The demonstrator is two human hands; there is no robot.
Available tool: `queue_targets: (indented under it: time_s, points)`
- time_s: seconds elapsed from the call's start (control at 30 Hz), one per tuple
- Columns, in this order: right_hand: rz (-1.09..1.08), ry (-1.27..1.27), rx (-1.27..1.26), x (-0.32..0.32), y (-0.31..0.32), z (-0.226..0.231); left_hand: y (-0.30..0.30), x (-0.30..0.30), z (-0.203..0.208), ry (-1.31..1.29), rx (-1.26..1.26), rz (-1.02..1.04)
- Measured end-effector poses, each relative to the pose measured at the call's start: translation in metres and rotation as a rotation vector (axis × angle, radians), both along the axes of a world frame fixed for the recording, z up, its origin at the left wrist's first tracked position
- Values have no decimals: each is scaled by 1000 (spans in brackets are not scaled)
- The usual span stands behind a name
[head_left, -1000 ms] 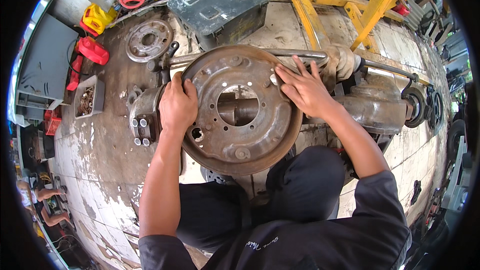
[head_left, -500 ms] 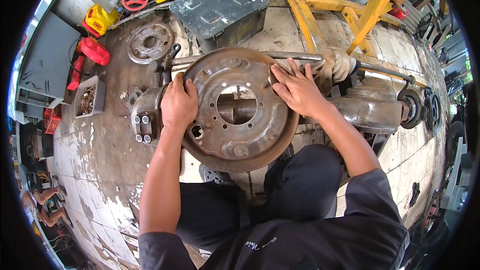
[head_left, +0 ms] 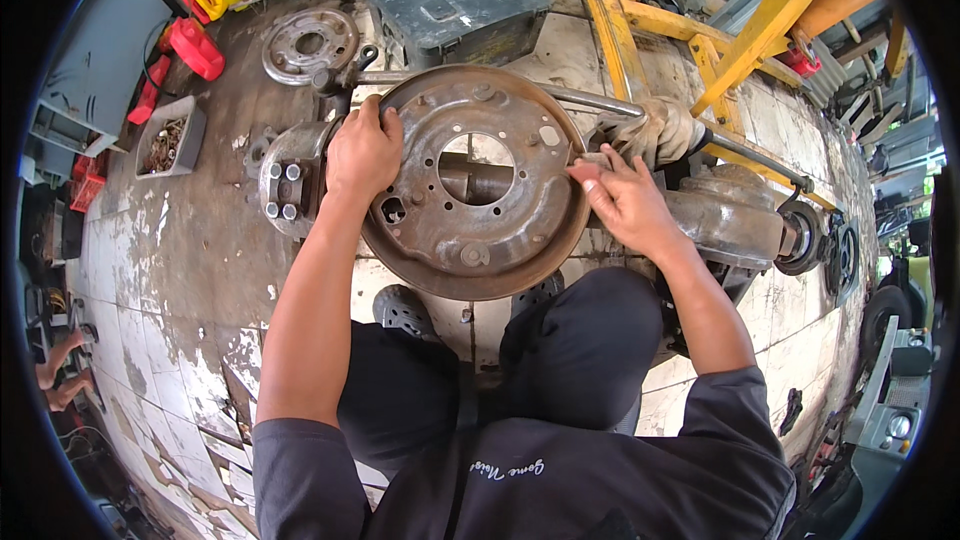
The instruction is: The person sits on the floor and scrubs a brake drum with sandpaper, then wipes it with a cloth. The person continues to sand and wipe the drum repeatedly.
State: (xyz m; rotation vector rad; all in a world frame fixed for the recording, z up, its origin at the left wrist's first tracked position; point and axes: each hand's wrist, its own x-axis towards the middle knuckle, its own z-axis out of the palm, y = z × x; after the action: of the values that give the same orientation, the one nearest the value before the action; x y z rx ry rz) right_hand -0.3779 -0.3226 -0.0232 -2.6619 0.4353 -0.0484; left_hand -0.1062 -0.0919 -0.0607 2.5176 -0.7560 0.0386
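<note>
A round, rust-brown brake backing plate (head_left: 452, 240) stands tilted above my shoes, with a large center hole ringed by small bolt holes. My left hand (head_left: 362, 148) is closed round its upper left rim. At the right rim, my right hand (head_left: 630, 202) pinches a small reddish-brown piece of sandpaper (head_left: 586, 171) between thumb and fingers and holds it against the plate's edge. Behind the plate lies an axle housing (head_left: 715, 222). Part of it shows through the center hole.
A bolted metal hub (head_left: 292, 185) sits left of the plate. Behind are a steel rod (head_left: 590, 100), a crumpled cloth (head_left: 660, 130), a round metal disc (head_left: 310, 46) and a dark toolbox (head_left: 455, 0). A bin of small parts (head_left: 172, 138) stands left; a yellow frame (head_left: 615, 35) rises at back right.
My right hand has gone from lying spread on the plate's face to pinching the sandpaper at the right rim. My left hand keeps its hold. The view has shifted slightly.
</note>
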Motion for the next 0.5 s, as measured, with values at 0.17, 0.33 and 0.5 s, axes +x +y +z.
queue_targets:
  time_s: [0.17,0.33,0.5]
  points:
    - [-75,-443,7,21,-15,6,-1,0,4,22,24,-1]
    - [-11,-77,-69,44,-13,-17,0,0,3,23,17,-4]
    - [48,34,-26,36,-21,-31,1,-1,5,36,15,14]
